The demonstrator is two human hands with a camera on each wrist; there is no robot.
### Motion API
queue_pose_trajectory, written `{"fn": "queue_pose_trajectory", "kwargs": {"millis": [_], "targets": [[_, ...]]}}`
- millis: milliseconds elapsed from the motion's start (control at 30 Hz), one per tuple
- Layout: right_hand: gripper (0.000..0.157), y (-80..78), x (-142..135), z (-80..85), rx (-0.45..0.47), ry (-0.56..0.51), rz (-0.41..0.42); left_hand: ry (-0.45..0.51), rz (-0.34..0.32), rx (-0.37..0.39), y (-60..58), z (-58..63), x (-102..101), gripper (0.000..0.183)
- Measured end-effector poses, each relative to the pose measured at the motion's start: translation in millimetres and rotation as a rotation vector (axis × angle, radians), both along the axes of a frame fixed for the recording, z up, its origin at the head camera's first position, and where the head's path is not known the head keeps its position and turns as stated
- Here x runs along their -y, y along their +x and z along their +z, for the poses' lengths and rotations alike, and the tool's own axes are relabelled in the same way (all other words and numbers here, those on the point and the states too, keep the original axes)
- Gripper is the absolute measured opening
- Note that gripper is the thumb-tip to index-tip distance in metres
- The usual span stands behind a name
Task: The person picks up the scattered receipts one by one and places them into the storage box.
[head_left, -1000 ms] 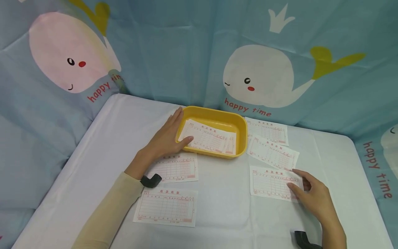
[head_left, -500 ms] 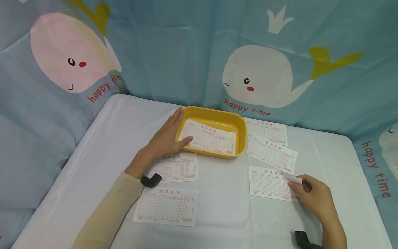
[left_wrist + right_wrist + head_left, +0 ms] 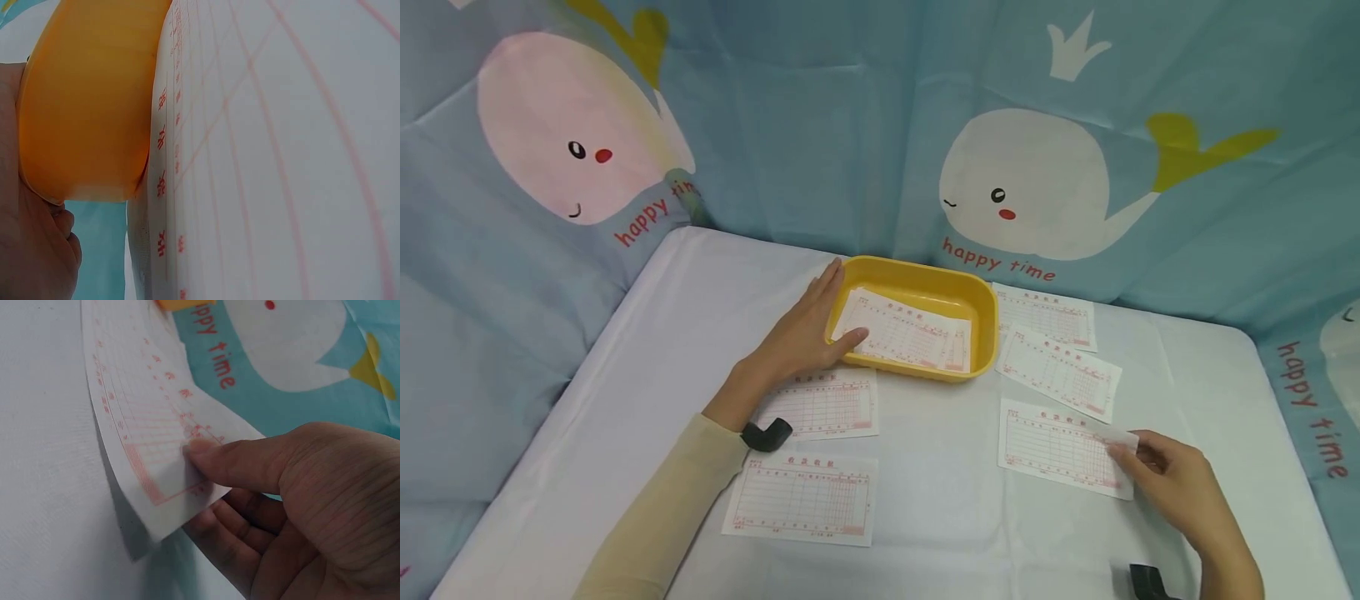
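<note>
My right hand [image 3: 1180, 483] pinches the right end of a receipt slip [image 3: 1052, 442], thumb on top and fingers beneath. In the right wrist view the same receipt slip [image 3: 144, 425] bends up off the table at the thumb. My left hand [image 3: 801, 329] holds the left end of a yellow plastic tray [image 3: 925, 374], the thumb over its front rim and the fingers along its outer side. Several overlapping receipt slips [image 3: 898, 329] lie inside the tray. The left wrist view has the tray wall [image 3: 94, 100] close beside the hand.
Two more receipt slips [image 3: 1060, 371] lie right of the tray, slightly overlapping. Another receipt slip [image 3: 827, 408] is partly under the left forearm, and one more receipt slip [image 3: 801, 500] lies in front of it. A blue whale-print curtain [image 3: 820, 167] borders the white table [image 3: 940, 500].
The right hand has lifted the right edge of its receipt slip and shifted slightly right and down, turning the slip a little. The left hand and tray stay put.
</note>
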State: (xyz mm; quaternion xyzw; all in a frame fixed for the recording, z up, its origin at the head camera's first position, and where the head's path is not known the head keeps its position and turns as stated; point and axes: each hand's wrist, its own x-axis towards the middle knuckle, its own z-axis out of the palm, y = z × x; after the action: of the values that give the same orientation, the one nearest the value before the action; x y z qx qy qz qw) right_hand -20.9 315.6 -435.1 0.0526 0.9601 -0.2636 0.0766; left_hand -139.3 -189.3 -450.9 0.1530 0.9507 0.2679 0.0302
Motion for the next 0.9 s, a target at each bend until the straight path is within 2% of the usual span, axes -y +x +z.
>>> {"fn": "queue_pose_trajectory", "kwargs": {"millis": [267,467,567,700,800,900], "targets": [[0.050,0.6,-3,2.9,0.009,-0.080,-0.086,0.008,-0.020,-0.009,-0.4,0.5,0,0.103],[0.040,-1.1,-5,4.4,-0.045,-0.159,-0.089,0.003,-0.018,-0.012,-0.8,-0.8,1,0.103],[0.031,-3.3,-4,6.5,-0.063,-0.254,-0.095,0.001,-0.015,-0.013,-0.9,-0.4,0,0.103],[0.010,-6.7,-4,11.9,-0.091,-0.460,-0.146,0.007,-0.013,-0.009,-0.8,0.8,0,0.103],[0.013,-11.6,-2,15.7,-0.129,-0.596,-0.201,0.004,-0.015,-0.009,-0.9,1.3,0,0.103],[0.012,-18.1,4,19.2,-0.162,-0.676,-0.275,0.004,-0.016,-0.006,-0.6,1.7,-1,0.103]]}}
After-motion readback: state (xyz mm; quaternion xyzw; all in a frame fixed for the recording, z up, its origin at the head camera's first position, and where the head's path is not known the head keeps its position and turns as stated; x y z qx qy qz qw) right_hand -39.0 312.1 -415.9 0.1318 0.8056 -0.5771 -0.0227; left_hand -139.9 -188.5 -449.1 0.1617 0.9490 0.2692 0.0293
